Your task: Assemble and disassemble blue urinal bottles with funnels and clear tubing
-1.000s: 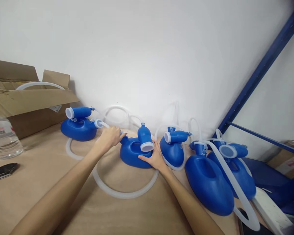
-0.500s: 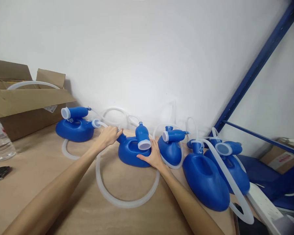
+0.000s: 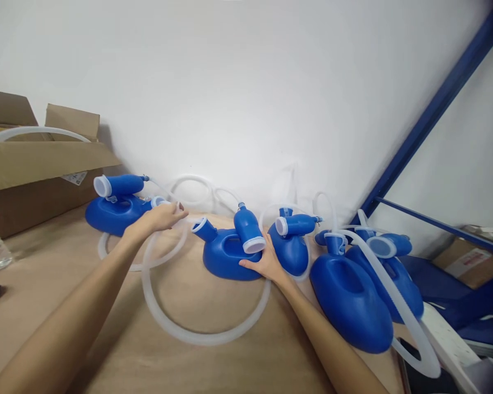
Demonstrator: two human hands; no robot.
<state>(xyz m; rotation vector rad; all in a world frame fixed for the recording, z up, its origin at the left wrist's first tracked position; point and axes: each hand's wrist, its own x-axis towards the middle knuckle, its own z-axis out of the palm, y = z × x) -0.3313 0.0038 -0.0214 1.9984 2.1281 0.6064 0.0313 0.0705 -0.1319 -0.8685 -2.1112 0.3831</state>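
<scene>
With right hand (image 3: 267, 264), holds the middle blue bottle (image 3: 223, 265), laying thumb along the near side and curling fingers round the three o'clock end. With left hand (image 3: 163, 216), at ten o'clock and apart from that bottle, seems to keep fingertips narrowed on one end of a translucent hose (image 3: 205, 339); cannot tell how the very tip sits, half hidden there.

Compared with half a second ago, has left hand off the neck (image 3: 205, 231) and back toward ten o'clock, hose drawn along too. Exposes, by that, a pale-rimmed mouth: suggests hose and bottle now parted, with only right hand steadying the bottle.

On top, at one o'clock, note a blue cup (image 3: 246, 221), mouth tipped toward five. Follow the hose through six o'clock: a broad loop on the brown table (image 3: 168, 366).

Further out, find a second bottle (image 3: 113, 216) just past nine o'clock, a third bottle (image 3: 290, 256) at three, then a fourth bottle (image 3: 349, 314) and fifth bottle (image 3: 411, 295) between three and four. Beyond, see an open carton (image 3: 45, 202) past nine and a blue rack post (image 3: 429, 128) at two.
</scene>
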